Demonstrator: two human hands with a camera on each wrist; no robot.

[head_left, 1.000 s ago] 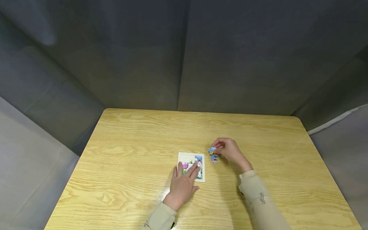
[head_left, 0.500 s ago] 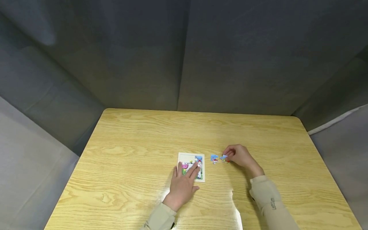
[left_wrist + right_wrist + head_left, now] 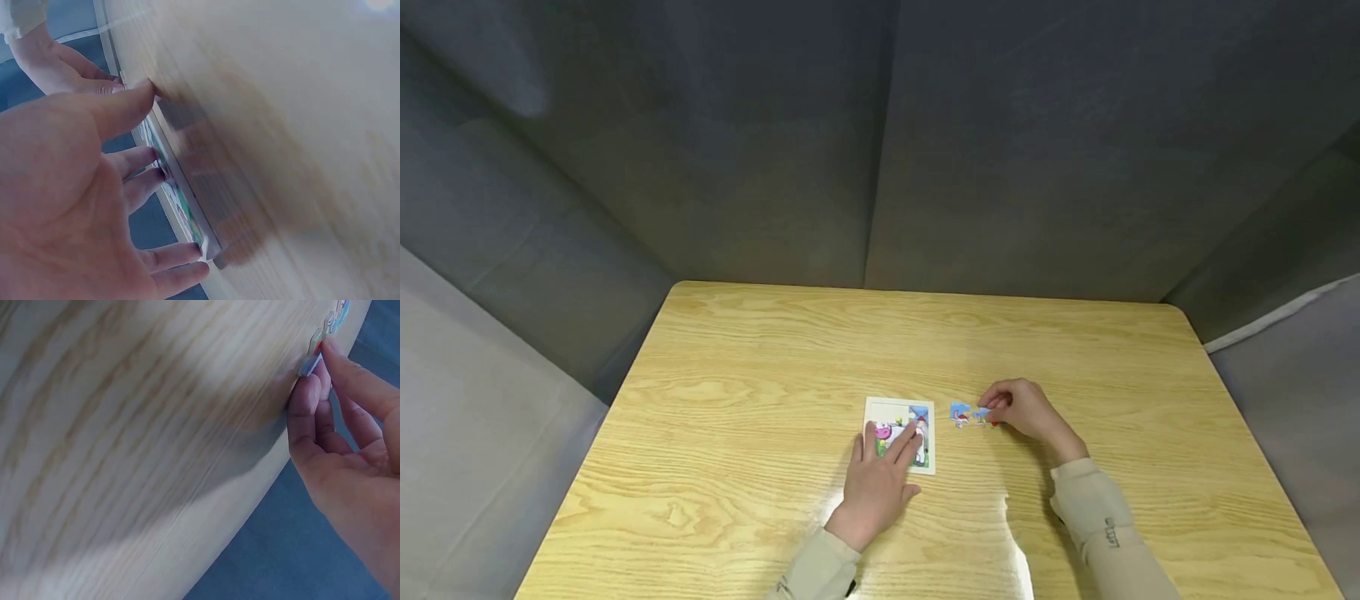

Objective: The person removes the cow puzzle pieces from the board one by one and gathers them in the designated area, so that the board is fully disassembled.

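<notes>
Pinching a puzzle piece (image 3: 986, 414) in my right hand (image 3: 1026, 412), I keep my left hand (image 3: 877, 479) flat, fingers straight, on the puzzle board (image 3: 898, 410). A second loose piece (image 3: 959, 412) lies just beyond my right fingertips. Lifting carelessly could nudge it, or the thin piece might slip onto the surface (image 3: 760, 367).

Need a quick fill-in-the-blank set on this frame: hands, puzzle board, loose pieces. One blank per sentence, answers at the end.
1. The left hand rests its straight fingers on the white-framed picture puzzle board, which lies on the light ______ table.
2. The right hand pinches a small colourful loose puzzle piece at the table ______ of the board.
3. Another blue loose piece lies ______ the board and the right hand.

Missing words: wooden; right; between
</notes>
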